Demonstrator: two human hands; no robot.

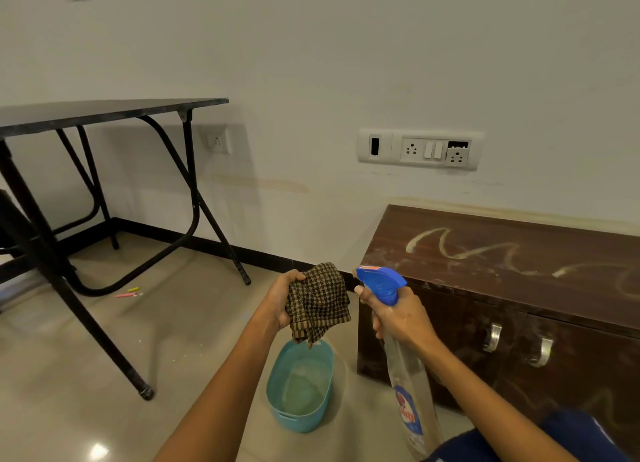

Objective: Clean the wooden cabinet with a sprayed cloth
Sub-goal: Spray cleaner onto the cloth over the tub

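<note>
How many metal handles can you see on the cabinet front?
2: one handle on the left door, one handle just right of it. More may lie beyond the frame's right edge.

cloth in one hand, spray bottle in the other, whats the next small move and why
Probably squeeze the trigger. The right hand holds the spray bottle with its blue nozzle aimed at the checked cloth bunched in the left hand, above the teal tub. The cabinet top shows pale smears, so wetting the cloth likely comes first.
</note>
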